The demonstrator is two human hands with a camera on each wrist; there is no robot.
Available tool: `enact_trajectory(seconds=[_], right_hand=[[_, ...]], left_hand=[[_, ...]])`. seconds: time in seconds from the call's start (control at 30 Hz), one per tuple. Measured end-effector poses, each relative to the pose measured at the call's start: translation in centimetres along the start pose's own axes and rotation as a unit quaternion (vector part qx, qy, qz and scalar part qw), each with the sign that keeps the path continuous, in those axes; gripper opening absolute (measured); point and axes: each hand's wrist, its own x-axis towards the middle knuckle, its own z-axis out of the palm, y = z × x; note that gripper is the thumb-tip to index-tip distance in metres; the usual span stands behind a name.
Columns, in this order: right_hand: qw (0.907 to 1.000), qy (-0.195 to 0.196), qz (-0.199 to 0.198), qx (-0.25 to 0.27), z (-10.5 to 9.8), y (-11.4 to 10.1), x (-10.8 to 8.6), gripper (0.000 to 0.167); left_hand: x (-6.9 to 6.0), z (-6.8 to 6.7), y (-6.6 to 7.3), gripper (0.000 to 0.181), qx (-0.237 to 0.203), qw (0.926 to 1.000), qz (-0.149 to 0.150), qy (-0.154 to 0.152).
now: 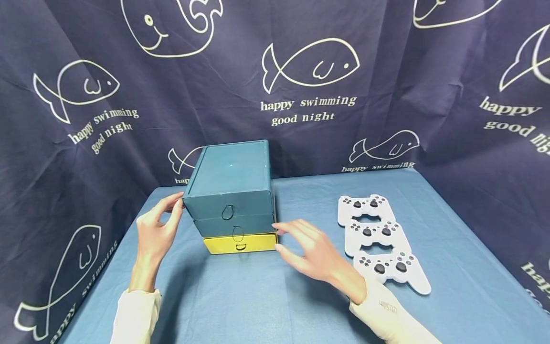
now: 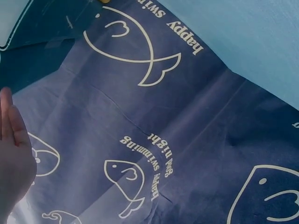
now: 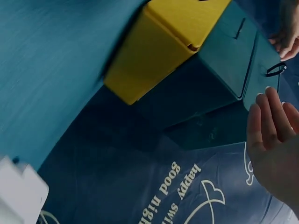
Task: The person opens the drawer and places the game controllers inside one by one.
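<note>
A stack of three drawers stands on the table, two teal ones (image 1: 232, 203) above a yellow one (image 1: 240, 243), each with a small dark loop on its front. My left hand (image 1: 155, 234) has its fingertips at the upper left front corner of the top teal unit, fingers extended. At the right side of the stack is my right hand (image 1: 318, 253), fingers spread loosely by the lower teal and yellow drawers; contact is unclear. The right wrist view shows the yellow drawer (image 3: 159, 51) and my right hand (image 3: 275, 154) with straight fingers beside the teal part (image 3: 224, 70).
Three white game controllers (image 1: 378, 234) lie in a column on the blue cloth (image 1: 240, 306), right of the stack. A dark blue curtain (image 1: 232, 95) with white fish drawings and lettering hangs behind and at both sides.
</note>
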Motion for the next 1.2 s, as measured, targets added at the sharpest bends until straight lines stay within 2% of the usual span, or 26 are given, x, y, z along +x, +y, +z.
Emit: enact_trajectory(seconds=[0.2,0.37,0.5,0.7,0.93,1.2], right_hand=[[0.995,-0.027,0.052,0.08,1.3,-0.5,1.7,0.036],[0.9825,-0.04,0.098,0.153,2.9,-1.0,3.4,0.039],[0.9722,-0.047,0.128,0.19,4.0,-1.1,4.4,0.04],[0.9622,-0.051,0.144,0.226,5.2,-1.4,5.4,0.039],[0.9551,-0.05,0.153,0.249,6.3,-1.6,6.4,0.038],[0.9454,-0.05,0.176,0.269,7.2,-1.6,7.2,0.036]], left_hand=[[-0.1,0.1,-0.4,0.027,0.012,0.9999,0.003,0.008],[-0.2,0.2,-0.6,0.028,0.02,0.9997,0.001,0.012],[-0.1,0.0,-0.4,0.027,0.016,0.9999,0.0,0.003],[0.0,-0.4,-0.2,0.025,0.012,0.9998,0.0,-0.014],[0.1,-0.3,-0.2,0.027,0.008,0.9999,0.005,-0.006],[0.0,-0.4,-0.5,0.023,0.015,0.9997,0.001,-0.022]])
